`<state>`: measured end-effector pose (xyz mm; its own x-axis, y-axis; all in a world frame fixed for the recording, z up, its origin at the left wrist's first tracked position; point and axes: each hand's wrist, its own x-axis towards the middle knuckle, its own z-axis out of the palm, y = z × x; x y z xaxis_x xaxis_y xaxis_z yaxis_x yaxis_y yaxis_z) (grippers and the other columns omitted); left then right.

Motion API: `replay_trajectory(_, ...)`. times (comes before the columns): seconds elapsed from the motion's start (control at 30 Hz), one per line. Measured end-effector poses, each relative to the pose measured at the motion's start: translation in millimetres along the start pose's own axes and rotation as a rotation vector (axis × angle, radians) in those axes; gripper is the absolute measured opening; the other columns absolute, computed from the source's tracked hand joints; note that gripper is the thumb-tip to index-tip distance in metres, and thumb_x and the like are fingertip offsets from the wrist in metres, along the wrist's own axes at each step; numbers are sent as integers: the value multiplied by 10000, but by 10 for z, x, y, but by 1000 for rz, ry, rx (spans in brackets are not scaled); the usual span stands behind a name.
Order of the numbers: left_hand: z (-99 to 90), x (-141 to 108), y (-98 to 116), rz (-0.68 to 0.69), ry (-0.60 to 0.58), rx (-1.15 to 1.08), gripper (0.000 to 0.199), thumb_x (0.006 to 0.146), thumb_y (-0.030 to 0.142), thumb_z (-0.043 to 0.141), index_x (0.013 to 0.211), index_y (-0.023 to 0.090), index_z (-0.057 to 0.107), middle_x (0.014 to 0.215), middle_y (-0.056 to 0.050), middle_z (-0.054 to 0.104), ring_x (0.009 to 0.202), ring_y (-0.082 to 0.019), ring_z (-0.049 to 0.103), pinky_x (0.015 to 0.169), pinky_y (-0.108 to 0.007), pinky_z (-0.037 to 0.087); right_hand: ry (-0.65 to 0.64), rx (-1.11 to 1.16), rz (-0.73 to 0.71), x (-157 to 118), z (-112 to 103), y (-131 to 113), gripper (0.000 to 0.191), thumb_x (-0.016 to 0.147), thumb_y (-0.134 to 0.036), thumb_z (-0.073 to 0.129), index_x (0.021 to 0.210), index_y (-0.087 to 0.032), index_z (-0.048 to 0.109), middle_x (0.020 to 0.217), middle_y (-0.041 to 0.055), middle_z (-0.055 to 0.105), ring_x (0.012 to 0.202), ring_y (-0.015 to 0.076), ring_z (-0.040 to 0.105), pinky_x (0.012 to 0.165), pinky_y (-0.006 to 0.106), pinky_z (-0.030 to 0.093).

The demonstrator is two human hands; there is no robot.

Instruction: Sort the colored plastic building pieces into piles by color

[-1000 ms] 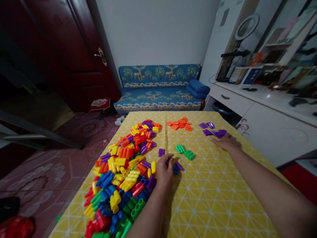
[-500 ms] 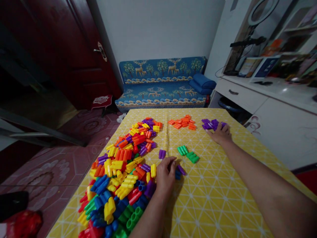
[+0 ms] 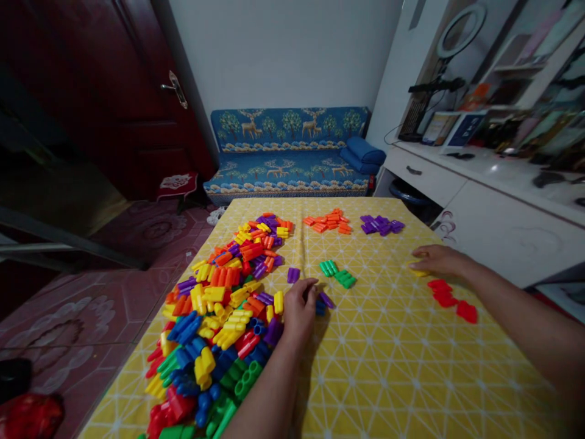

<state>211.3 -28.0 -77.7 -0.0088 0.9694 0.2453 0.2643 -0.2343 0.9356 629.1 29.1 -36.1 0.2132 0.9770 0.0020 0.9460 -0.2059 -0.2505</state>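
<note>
A large mixed pile of coloured plastic blocks [image 3: 223,305] covers the table's left side. My left hand [image 3: 300,305] rests at its right edge with fingers curled; whether anything is in them is hidden. Beside it lie a purple block [image 3: 293,275], another purple block [image 3: 326,299] and a partly hidden blue block [image 3: 320,308]. My right hand [image 3: 436,261] has its fingers on a yellow block [image 3: 419,272] at the right. Just below it are red blocks [image 3: 442,294]. Further back sit orange blocks [image 3: 328,221] and purple blocks [image 3: 381,225]; green blocks [image 3: 337,274] lie mid-table.
A yellow patterned cloth [image 3: 388,378] covers the table. Beyond it stands a blue sofa [image 3: 287,164] with folded blue bedding. A white cabinet [image 3: 503,213] is on the right, and a small red stool [image 3: 177,185] is at the left, near the door.
My right hand has moved from the purple group toward the right and nearer, now at a yellow block. Red blocks have come into sight. The view has turned slightly right; my left hand stays near its place.
</note>
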Motion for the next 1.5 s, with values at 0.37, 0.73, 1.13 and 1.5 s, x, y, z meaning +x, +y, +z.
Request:
replay_trajectory(0.37, -12, -15, 45, -7, -1, -33, 214, 839, 145, 561, 963, 171, 733, 935, -71, 748, 892, -205, 687, 830, -348, 531, 255, -67, -121, -498, 315, -899, 422, 847, -407, 582, 1197, -184, 655, 1210, 143, 622, 1161, 301, 559, 1002, 428, 437)
replay_trajectory(0.73, -18, -6, 24, 36, 21, -30, 239, 815, 99, 548, 949, 162, 736, 946, -91, 747, 914, -213, 686, 857, -370, 527, 148, 49, -608, -883, 887, -2086, 448, 928, -253, 478, 1371, -293, 529, 1480, 77, 448, 1348, 259, 411, 1091, 462, 376)
replay_trajectory(1.13, -166, -111, 276, 270, 282, -62, 208, 904, 165, 476, 962, 191, 674, 945, -68, 688, 928, -192, 636, 861, -340, 496, 25, 205, -758, -1101, 891, -2808, 545, 887, -274, 517, 1426, -227, 454, 1546, 90, 347, 1403, 247, 312, 1149, 444, 282)
replay_trajectory(1.5, -189, -63, 214, 230, 347, -79, 225, 947, 214, 433, 1016, 191, 646, 1036, -77, 635, 1034, -194, 584, 949, -355, 449, 168, 137, -603, -1810, 878, -2675, 240, 817, -142, 560, 1014, -232, 664, 1159, 111, 622, 1056, 283, 552, 889, 430, 477)
